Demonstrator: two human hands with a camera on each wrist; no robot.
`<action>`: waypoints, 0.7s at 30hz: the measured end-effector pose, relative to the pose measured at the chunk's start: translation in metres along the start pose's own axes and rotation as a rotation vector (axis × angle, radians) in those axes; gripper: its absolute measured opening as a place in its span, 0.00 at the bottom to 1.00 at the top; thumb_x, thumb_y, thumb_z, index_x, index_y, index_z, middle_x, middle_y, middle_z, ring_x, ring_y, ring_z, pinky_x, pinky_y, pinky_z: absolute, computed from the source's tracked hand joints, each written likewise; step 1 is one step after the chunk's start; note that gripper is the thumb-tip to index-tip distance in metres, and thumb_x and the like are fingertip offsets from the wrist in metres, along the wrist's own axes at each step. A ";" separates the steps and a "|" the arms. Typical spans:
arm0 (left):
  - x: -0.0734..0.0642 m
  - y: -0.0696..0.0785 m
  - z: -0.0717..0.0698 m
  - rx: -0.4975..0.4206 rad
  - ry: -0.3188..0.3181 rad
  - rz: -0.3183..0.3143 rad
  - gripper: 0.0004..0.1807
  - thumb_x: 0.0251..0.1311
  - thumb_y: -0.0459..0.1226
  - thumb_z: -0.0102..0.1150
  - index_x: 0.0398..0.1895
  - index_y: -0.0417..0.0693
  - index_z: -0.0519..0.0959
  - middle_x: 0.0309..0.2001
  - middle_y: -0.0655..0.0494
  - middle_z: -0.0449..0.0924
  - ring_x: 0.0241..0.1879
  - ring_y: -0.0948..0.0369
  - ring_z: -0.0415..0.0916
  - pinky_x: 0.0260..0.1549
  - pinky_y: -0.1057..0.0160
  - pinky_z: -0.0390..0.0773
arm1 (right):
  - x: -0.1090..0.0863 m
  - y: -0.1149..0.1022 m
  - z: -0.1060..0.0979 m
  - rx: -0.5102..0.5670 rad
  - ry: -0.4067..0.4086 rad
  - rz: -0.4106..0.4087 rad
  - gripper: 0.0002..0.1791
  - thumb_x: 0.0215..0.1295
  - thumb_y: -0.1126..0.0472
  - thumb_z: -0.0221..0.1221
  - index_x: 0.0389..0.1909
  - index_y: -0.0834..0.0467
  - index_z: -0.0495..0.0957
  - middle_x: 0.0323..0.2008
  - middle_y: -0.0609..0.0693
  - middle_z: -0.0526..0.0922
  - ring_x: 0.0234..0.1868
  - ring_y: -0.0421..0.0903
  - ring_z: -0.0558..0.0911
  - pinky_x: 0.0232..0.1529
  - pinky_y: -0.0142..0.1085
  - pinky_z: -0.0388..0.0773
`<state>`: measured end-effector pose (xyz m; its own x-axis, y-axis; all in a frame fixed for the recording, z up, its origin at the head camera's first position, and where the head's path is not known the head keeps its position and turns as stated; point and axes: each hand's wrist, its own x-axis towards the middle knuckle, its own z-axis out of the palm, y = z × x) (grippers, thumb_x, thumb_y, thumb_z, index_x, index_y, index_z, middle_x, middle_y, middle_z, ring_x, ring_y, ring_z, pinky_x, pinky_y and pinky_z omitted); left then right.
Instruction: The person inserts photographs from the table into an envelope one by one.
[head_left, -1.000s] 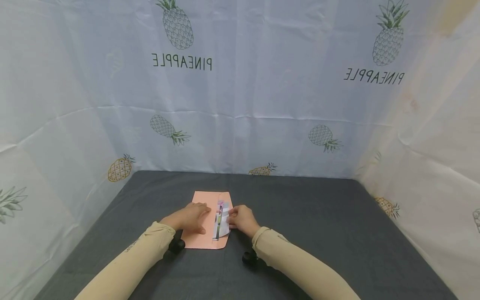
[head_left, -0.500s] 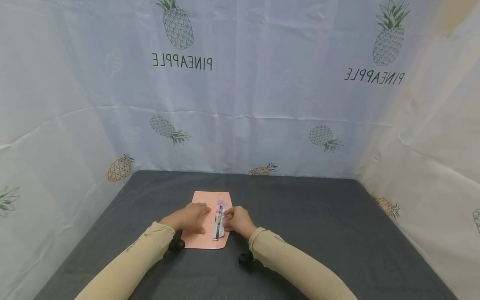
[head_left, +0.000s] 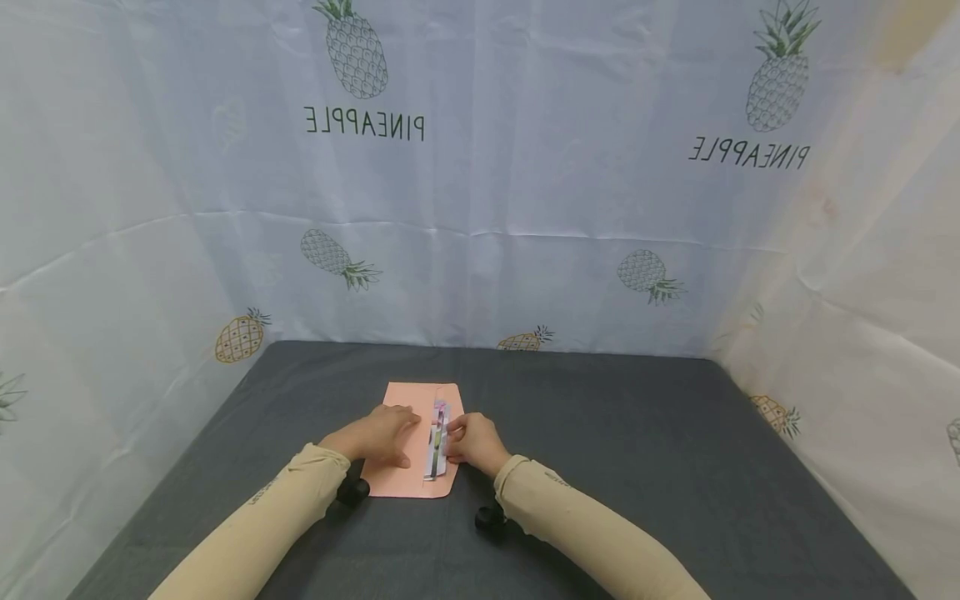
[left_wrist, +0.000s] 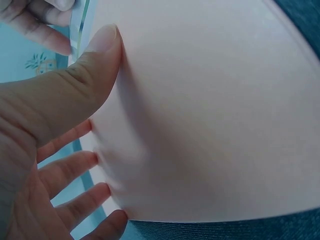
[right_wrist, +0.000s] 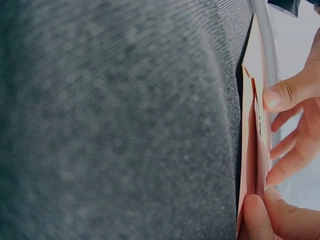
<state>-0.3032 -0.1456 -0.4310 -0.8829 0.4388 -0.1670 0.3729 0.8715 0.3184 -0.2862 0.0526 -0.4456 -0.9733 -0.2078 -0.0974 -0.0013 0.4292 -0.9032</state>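
A pink envelope (head_left: 401, 450) lies flat on the dark-covered table. Along its right side shows a narrow strip of white printed paper (head_left: 437, 446) with pink, green and black marks. My left hand (head_left: 381, 435) is spread on the envelope's left part; in the left wrist view its thumb (left_wrist: 102, 45) and fingertips touch the pink surface. My right hand (head_left: 478, 442) pinches the paper's right edge between thumb and fingers. In the right wrist view, the envelope's side (right_wrist: 248, 145) shows a gap between layers, with right fingertips (right_wrist: 257, 215) at its near end. How far the paper reaches inside is hidden.
The dark cloth (head_left: 600, 467) covers the table around the envelope. A white curtain (head_left: 525, 167) with pineapple prints hangs behind and at both sides. A black round device (head_left: 491, 518) sits below the right wrist, another (head_left: 353, 492) by the left.
My right hand has moved slightly left with the paper's edge. The visible strip of paper has become narrower. The left hand and envelope have stayed in place.
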 end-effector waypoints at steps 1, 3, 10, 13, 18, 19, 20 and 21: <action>0.000 0.000 0.000 0.002 -0.001 0.000 0.39 0.47 0.45 0.74 0.63 0.42 0.72 0.69 0.41 0.65 0.69 0.41 0.59 0.66 0.42 0.60 | 0.000 0.000 0.000 -0.001 -0.001 -0.001 0.16 0.52 0.79 0.63 0.44 0.71 0.79 0.24 0.52 0.79 0.21 0.39 0.79 0.27 0.34 0.83; 0.000 0.000 0.000 0.002 0.000 0.007 0.39 0.47 0.44 0.75 0.63 0.41 0.72 0.68 0.40 0.65 0.68 0.41 0.59 0.66 0.42 0.60 | 0.000 0.000 0.000 -0.008 0.000 -0.005 0.16 0.52 0.79 0.64 0.44 0.71 0.79 0.23 0.52 0.79 0.20 0.39 0.80 0.27 0.34 0.83; -0.003 0.002 -0.001 -0.012 0.003 0.025 0.38 0.46 0.43 0.75 0.62 0.39 0.72 0.67 0.38 0.66 0.67 0.39 0.59 0.65 0.41 0.61 | -0.001 -0.001 0.001 -0.036 0.007 -0.017 0.14 0.51 0.77 0.66 0.41 0.70 0.80 0.22 0.52 0.81 0.20 0.39 0.80 0.26 0.33 0.83; -0.004 0.003 -0.002 -0.012 0.000 0.024 0.38 0.46 0.43 0.75 0.62 0.39 0.72 0.67 0.38 0.66 0.67 0.40 0.59 0.65 0.41 0.61 | -0.001 -0.003 0.001 -0.046 0.008 -0.016 0.15 0.49 0.77 0.68 0.40 0.70 0.80 0.21 0.52 0.80 0.20 0.39 0.80 0.26 0.32 0.83; -0.003 0.002 -0.002 -0.012 -0.004 0.019 0.39 0.46 0.43 0.75 0.62 0.39 0.72 0.68 0.38 0.65 0.68 0.40 0.59 0.66 0.41 0.60 | -0.001 -0.004 0.001 -0.045 0.006 -0.011 0.16 0.48 0.76 0.68 0.40 0.70 0.79 0.21 0.51 0.80 0.19 0.38 0.79 0.26 0.32 0.82; -0.003 0.002 -0.002 -0.012 -0.004 0.020 0.39 0.46 0.43 0.75 0.62 0.39 0.72 0.68 0.38 0.65 0.68 0.40 0.59 0.66 0.41 0.60 | 0.000 -0.004 0.001 -0.042 0.006 -0.012 0.16 0.48 0.77 0.68 0.40 0.70 0.79 0.21 0.50 0.79 0.19 0.38 0.79 0.26 0.32 0.82; -0.003 0.002 -0.002 -0.012 -0.004 0.023 0.39 0.46 0.43 0.75 0.62 0.39 0.72 0.68 0.38 0.65 0.68 0.39 0.58 0.66 0.40 0.60 | 0.000 -0.003 0.001 -0.040 0.006 -0.011 0.16 0.48 0.77 0.68 0.40 0.70 0.79 0.21 0.50 0.79 0.19 0.38 0.79 0.26 0.32 0.82; -0.002 0.002 -0.001 -0.011 -0.004 0.021 0.38 0.46 0.43 0.75 0.62 0.39 0.72 0.68 0.39 0.65 0.68 0.40 0.58 0.66 0.41 0.59 | 0.000 -0.003 0.001 -0.038 0.008 -0.009 0.16 0.48 0.77 0.68 0.40 0.70 0.79 0.21 0.50 0.79 0.19 0.38 0.78 0.26 0.32 0.82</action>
<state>-0.3007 -0.1449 -0.4286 -0.8736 0.4582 -0.1639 0.3884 0.8595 0.3323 -0.2862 0.0509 -0.4434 -0.9749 -0.2051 -0.0863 -0.0184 0.4608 -0.8873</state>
